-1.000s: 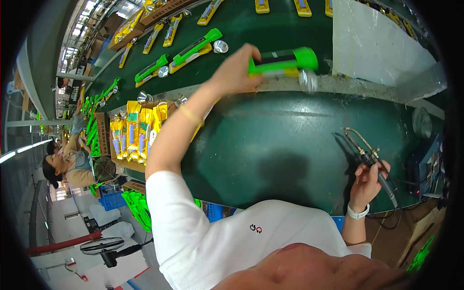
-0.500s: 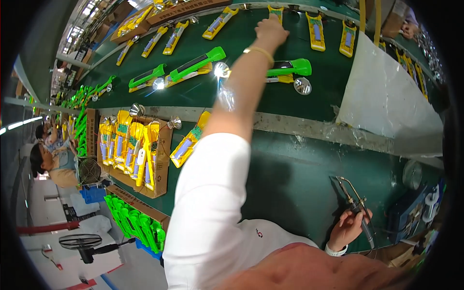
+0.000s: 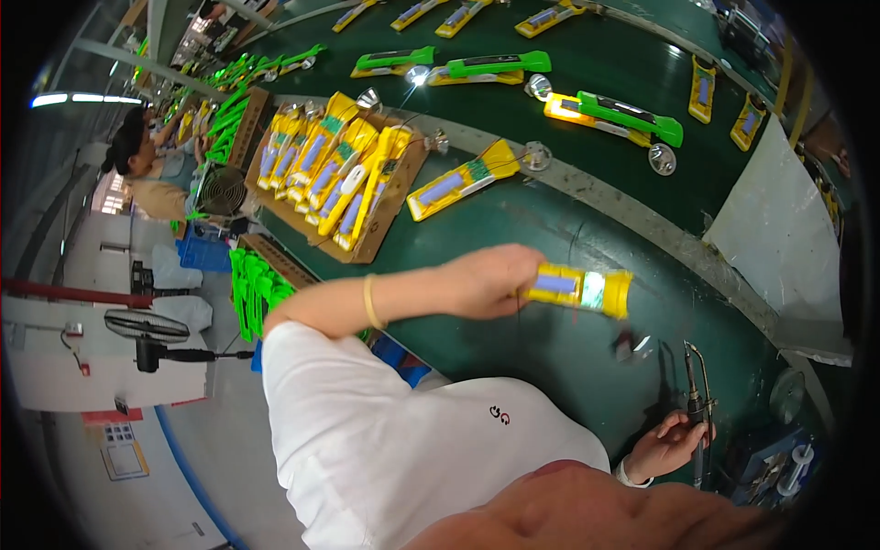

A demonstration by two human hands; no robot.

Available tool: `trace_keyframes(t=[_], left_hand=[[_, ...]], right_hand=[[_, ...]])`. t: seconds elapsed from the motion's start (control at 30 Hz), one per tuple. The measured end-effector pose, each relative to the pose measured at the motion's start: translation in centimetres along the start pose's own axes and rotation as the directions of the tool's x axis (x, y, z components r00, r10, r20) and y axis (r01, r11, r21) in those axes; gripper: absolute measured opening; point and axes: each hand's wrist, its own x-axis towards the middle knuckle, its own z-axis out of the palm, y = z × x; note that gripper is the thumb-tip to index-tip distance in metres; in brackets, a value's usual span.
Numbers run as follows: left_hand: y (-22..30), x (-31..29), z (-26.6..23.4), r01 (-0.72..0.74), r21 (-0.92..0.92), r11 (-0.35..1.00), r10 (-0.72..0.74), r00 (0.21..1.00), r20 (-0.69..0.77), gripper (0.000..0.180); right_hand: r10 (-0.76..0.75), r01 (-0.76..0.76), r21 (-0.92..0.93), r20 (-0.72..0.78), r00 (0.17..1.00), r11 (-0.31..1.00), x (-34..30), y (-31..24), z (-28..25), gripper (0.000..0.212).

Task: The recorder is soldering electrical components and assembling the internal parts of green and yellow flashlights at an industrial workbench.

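My left hand (image 3: 495,280) is closed round one end of a yellow flashlight housing (image 3: 561,286) above the near green bench. A purple battery and a green circuit board show inside it. Beside its free end hangs a shiny, motion-blurred piece (image 3: 632,346), probably its reflector. At the lower right my right hand (image 3: 662,449) grips a soldering iron (image 3: 694,408) by its dark handle, tip up, with a curved metal tube alongside. Another open yellow housing (image 3: 463,181) with its reflector (image 3: 535,156) lies on the bench beyond my left hand.
A cardboard box (image 3: 394,206) of yellow housings stands at the left. Green casings (image 3: 257,289) fill a box below it. Past a grey rail, green-and-yellow flashlights (image 3: 628,117) lie on the far belt. A white sheet (image 3: 775,238) slopes at right. Another person (image 3: 151,174) sits far left.
My left hand has come back from the far row to the near bench, bringing a yellow flashlight housing. The view has turned. My right hand still holds the soldering iron, now more upright.
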Motion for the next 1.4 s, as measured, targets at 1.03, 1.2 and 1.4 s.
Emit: trace_keyframes(t=[1.03,1.2,1.4], left_hand=[[2.4,-47.2,-3.8,0.638,-0.410,0.652,0.152,-0.640,-0.753,0.050],[-5.9,-54.8,3.7,-0.339,-0.758,0.557,-0.645,-0.752,-0.138,0.069],[-9.0,-52.9,0.0,-0.137,-0.722,0.678,-0.653,-0.565,-0.505,0.084]], right_hand=[[-0.218,0.257,-0.235,0.181,0.959,0.937,2.8,2.7,-3.3,0.027],[-0.219,0.264,-0.252,0.194,0.956,0.931,2.1,2.9,-2.1,0.027],[-0.234,0.277,-0.291,0.175,0.956,0.916,2.1,2.1,-2.2,0.028]])
